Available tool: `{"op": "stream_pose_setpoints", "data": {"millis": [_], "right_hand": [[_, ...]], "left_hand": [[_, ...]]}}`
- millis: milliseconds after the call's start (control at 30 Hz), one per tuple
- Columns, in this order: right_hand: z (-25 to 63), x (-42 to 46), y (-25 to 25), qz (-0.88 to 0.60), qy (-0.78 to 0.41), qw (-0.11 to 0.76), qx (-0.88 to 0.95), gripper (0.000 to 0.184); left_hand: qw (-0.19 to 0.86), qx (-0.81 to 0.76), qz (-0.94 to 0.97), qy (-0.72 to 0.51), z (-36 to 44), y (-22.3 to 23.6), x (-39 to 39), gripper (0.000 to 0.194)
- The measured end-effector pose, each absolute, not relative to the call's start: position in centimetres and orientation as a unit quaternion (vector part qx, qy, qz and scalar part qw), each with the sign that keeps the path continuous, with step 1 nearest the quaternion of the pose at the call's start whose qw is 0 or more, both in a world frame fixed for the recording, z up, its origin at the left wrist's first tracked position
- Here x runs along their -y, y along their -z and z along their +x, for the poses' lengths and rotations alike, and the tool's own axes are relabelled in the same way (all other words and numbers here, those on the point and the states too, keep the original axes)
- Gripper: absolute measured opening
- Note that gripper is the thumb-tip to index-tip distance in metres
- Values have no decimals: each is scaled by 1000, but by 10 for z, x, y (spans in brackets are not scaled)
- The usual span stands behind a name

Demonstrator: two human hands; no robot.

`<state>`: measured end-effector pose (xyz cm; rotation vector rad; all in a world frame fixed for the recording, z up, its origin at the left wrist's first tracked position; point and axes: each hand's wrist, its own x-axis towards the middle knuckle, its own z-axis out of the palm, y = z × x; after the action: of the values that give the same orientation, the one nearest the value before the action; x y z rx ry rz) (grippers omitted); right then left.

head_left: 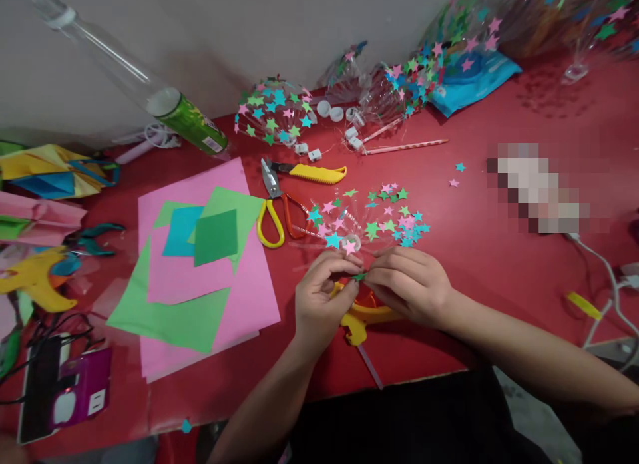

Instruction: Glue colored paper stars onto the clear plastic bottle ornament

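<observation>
Both hands meet at the near middle of the red table. A small green paper star [359, 276] is pinched at their fingertips. My left hand [323, 294] grips its left side, with the fingers closed. My right hand [412, 283] is closed at its right side. Under them lies a yellow hot glue gun [367, 315], partly hidden, with a glue stick [370, 367] pointing toward the table edge. Just beyond the fingers sits a clear plastic piece cut into strips [352, 241], with pink, blue and green stars on it. A pile of loose paper stars [407, 228] lies to its right.
Scissors [271, 211] and a yellow cutter knife [317, 174] lie beyond the hands. Coloured paper sheets [259, 304] spread at left, below a clear bottle [187, 121]. Star-covered plastic domes [273, 111] line the wall. A white cable [606, 264] runs at right.
</observation>
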<state>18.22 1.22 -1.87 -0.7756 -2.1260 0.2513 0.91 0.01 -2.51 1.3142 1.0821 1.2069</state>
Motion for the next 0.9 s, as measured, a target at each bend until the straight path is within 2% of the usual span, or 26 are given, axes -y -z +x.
{"op": "stream_pose_setpoints", "data": {"millis": [267,900], "right_hand": [[181,-12,20,-315,-114,423,842,7],[183,-13,20,-315,-124,425,839,12]], "left_hand": [[510,-455,536,-495,9,25,0,23],[433,-452,612,-483,9,20,-1,19]]}}
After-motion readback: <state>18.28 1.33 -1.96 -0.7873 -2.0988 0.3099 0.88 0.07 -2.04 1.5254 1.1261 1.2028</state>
